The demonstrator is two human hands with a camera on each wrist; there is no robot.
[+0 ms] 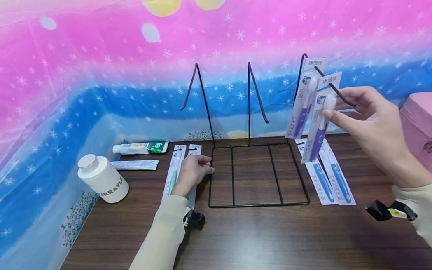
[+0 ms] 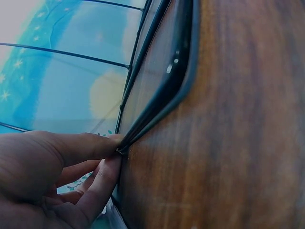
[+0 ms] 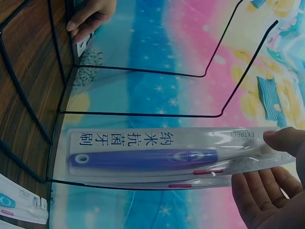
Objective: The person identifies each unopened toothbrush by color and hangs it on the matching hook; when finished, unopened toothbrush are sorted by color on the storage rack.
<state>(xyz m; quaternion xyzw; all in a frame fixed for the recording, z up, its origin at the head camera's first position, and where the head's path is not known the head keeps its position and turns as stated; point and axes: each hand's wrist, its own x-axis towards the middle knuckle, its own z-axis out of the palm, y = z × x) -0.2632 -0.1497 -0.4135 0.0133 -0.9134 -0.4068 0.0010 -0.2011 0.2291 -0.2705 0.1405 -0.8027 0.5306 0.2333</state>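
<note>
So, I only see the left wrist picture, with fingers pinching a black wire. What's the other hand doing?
Observer: The right hand is holding a packaged purple toothbrush.

Operator: Ooh! Is that the only purple one?

Observer: No, another purple one hangs behind it on the right-hand prong of the black rack.

Operator: Are there any other colours over there?

Observer: Yes, two blue toothbrushes in packs lie on the table beside the rack's base.
</note>
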